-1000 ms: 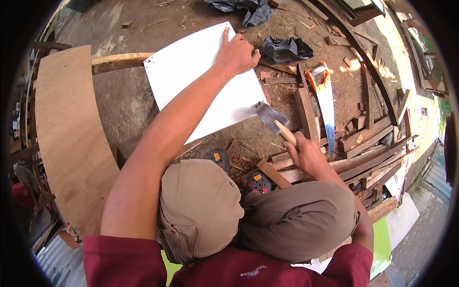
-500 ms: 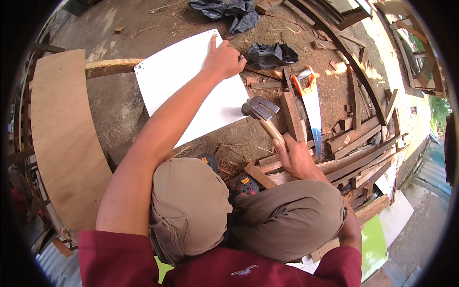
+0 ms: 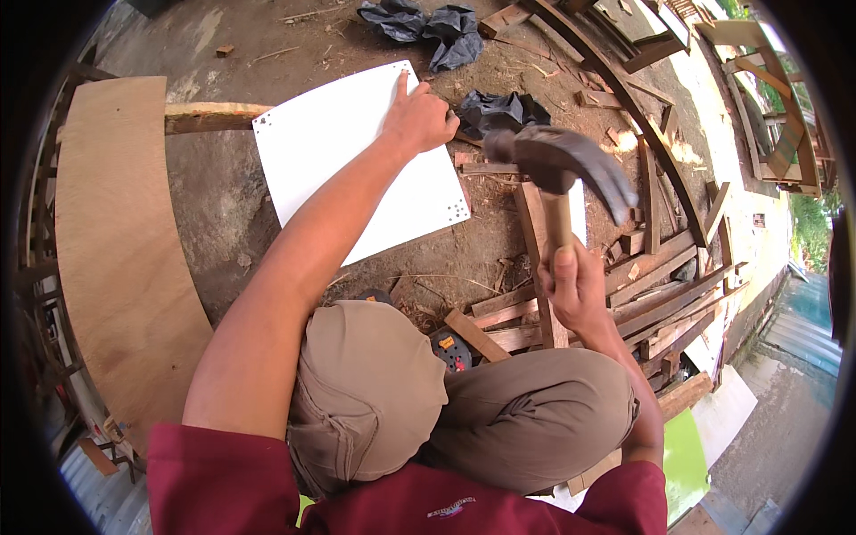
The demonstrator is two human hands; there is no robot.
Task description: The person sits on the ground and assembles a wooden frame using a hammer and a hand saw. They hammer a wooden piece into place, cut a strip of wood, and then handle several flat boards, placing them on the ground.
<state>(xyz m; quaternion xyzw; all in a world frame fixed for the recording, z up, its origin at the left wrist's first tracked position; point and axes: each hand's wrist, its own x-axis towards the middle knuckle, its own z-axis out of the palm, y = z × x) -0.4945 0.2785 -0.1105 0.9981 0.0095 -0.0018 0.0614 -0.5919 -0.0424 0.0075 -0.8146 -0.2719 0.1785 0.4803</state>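
Observation:
My right hand is wrapped round the wooden handle of a claw hammer. The hammer is raised, its dark metal head above my fist and its claw to the right. On the far corner of a white sheet rests my left hand. Its index finger stretches to small dark marks at the corner, and its thumb sticks out to the right; I see nothing held in it. Clusters of dark dots also show at the sheet's left and near right corners. The hammer covers most of a handsaw, whose pale blade shows behind it.
A long plywood panel stands at the left, with a wooden beam running from it to the sheet. Crumpled black plastic lies beyond the hammer. Timber offcuts are piled at the right. A curved dark strip arches over there.
My right hand has lifted the hammer up and to the right, uncovering the dots at the sheet's near right corner. My left hand stays at the far corner.

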